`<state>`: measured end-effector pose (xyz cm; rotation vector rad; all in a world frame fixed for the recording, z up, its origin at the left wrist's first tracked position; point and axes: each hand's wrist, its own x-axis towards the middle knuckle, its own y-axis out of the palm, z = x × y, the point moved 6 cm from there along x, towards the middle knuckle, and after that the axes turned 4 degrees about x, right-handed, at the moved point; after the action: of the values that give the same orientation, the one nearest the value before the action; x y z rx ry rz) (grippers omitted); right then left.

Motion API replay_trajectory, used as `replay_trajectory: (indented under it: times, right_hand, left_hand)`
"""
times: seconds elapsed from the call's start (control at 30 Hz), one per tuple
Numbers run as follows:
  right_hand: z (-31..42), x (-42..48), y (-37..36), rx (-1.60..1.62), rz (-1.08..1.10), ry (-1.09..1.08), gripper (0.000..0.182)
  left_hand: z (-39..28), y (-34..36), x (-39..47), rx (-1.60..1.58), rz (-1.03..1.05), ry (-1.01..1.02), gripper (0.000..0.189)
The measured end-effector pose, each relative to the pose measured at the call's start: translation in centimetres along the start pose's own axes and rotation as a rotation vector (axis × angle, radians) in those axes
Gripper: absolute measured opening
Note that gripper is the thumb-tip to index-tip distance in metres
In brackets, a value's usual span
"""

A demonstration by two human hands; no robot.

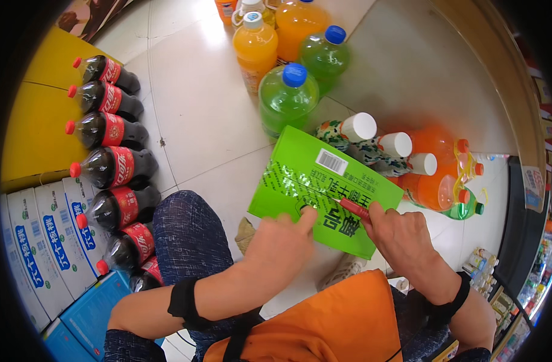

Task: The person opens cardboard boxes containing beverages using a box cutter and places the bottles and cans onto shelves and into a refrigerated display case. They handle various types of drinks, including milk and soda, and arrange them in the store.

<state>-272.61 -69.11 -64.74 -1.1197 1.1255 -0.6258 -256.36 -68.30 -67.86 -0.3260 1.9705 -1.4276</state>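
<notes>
In front of my knees a bright green printed carton (pixel 287 178) sits at a slant, clear glossy tape running along its top. My right hand (pixel 400 233) is closed around the red handle of a utility knife (pixel 355 208). Its thin blade points left and reaches the taped part of the carton top. My left hand (pixel 280 240) is at the carton's near edge, with one finger extended onto the printed top. The other left fingers are blurred and partly hidden behind the hand, so their hold is unclear.
Cola bottles (pixel 115 167) stand in a row on the left, beside white cartons (pixel 49 249) and a blue carton (pixel 95 312). Beyond the green carton are green drink bottles (pixel 287 99), orange drink bottles (pixel 255 54) and white-capped camouflage-patterned bottles (pixel 371 151). Handled orange bottles (pixel 432 188) are on the right.
</notes>
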Motion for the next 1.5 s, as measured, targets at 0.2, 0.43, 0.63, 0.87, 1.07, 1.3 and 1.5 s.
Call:
replay_trajectory:
  times: [0.2, 0.43, 0.63, 0.87, 1.07, 1.3, 1.5]
  right_hand:
    - [-1.3, -2.0, 1.2, -0.095, 0.056, -0.009, 0.015]
    - [-2.9, -3.8, 1.3, -0.065, 0.049, 0.012, 0.013]
    - [-4.6, -5.7, 0.9, -0.035, 0.108, 0.074, 0.014]
    - [-5.8, -6.5, 0.1, 0.172, 0.064, 0.199, 0.032]
    - [-7.9, -8.5, -0.3, 0.353, 0.217, 0.309, 0.033]
    - [-7.7, -3.5, 3.2, 1.002, -0.025, 0.471, 0.035]
    - [-7.4, 0.8, 7.7, 1.231, 0.036, 0.557, 0.026]
  left_hand:
    - [-0.1, 0.0, -0.1, 0.03, 0.041, 0.01, 0.043]
    - [0.3, -0.9, -0.2, 0.052, 0.026, 0.039, 0.044]
    - [0.4, -1.2, 0.1, 0.059, 0.024, 0.064, 0.039]
    - [-0.4, -1.9, 3.6, -0.064, -0.059, 0.126, 0.042]
    - [-3.0, -1.5, 6.0, -0.012, -0.178, 0.085, 0.04]
    - [-4.7, -1.2, 7.0, 0.085, -0.117, 0.142, 0.037]
    - [-6.1, -1.2, 6.5, 0.138, -0.231, 0.128, 0.029]
